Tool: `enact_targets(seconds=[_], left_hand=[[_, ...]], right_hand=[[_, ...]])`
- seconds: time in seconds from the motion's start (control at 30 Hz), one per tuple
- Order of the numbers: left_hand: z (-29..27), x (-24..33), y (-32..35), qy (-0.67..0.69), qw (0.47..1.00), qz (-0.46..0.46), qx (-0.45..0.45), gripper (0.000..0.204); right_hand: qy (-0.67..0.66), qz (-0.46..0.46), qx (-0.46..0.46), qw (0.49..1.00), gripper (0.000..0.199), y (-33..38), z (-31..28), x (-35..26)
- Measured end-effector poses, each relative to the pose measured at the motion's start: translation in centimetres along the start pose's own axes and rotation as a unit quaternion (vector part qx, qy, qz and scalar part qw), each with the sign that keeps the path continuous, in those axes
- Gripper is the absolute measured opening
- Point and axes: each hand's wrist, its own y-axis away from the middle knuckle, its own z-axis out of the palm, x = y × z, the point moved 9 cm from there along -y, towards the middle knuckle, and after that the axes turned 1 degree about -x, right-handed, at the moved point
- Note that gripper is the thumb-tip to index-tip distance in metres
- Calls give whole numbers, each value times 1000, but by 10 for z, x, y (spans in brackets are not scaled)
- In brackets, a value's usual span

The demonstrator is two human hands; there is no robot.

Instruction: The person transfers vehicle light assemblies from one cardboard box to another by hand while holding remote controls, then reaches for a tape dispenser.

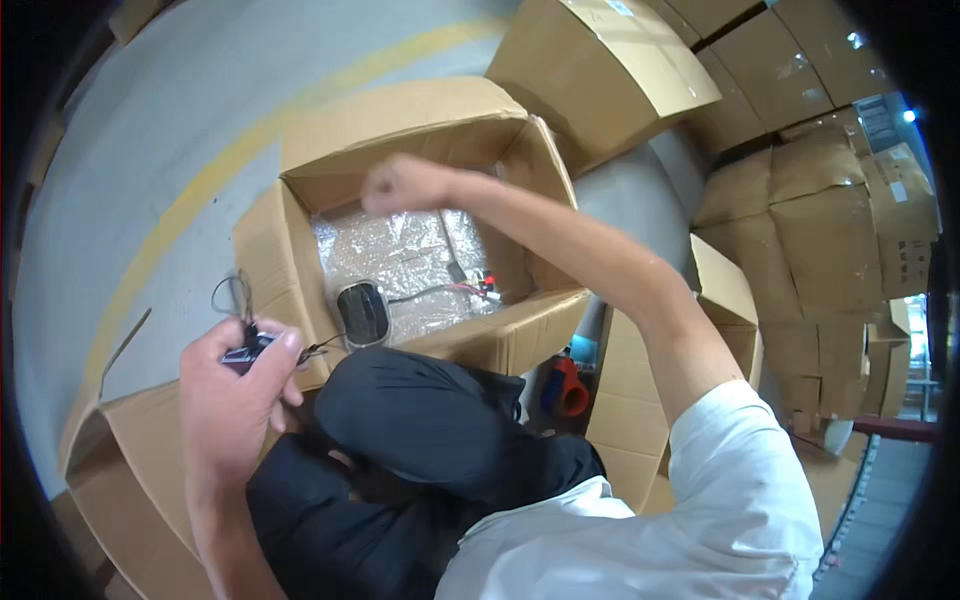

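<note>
Mid-unpacking: left hand point(235, 385) pinching small wired part point(250, 350), right hand point(400, 183) fisted over open carton point(300, 250), grip unclear; next, likely reaching inside

One open cardboard box point(420, 130) under the right hand point(400, 183), lined with one sheet of silvery bubble wrap point(400, 255). One black oval device point(363, 313) inside it, between the two hands, plus one loose cable with red ends point(470, 285) below the right hand. One small dark wired part point(250, 350) pinched in the left hand point(232, 395). One flattened carton point(130, 480) below the left hand. Several stacked cartons point(820, 230), too many to count surely, well to the right of the right arm. One red-and-blue object point(565, 388) under the right forearm.
</note>
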Motion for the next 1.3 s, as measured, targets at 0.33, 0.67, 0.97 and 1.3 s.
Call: enact_targets(seconds=[0.33, 0.67, 0.97, 1.3], left_hand=[[37, -25, -48, 2, 999, -32, 32, 21], [36, -14, -31, 42, 999, -17, -23, 26], [53, 4, 18, 32, 988, 38, -145, 27], [20, 24, 21, 47, 970, 200, -127, 31]], right_hand=[[227, 210, -223, 924, 34, 128, 233, 263], [-71, 171, -199, 962, 25, 87, 71, 80], [96, -78, 49, 991, 33, 42, -76, -276], [35, -339, 72, 937, 33, 23, 10, -630]])
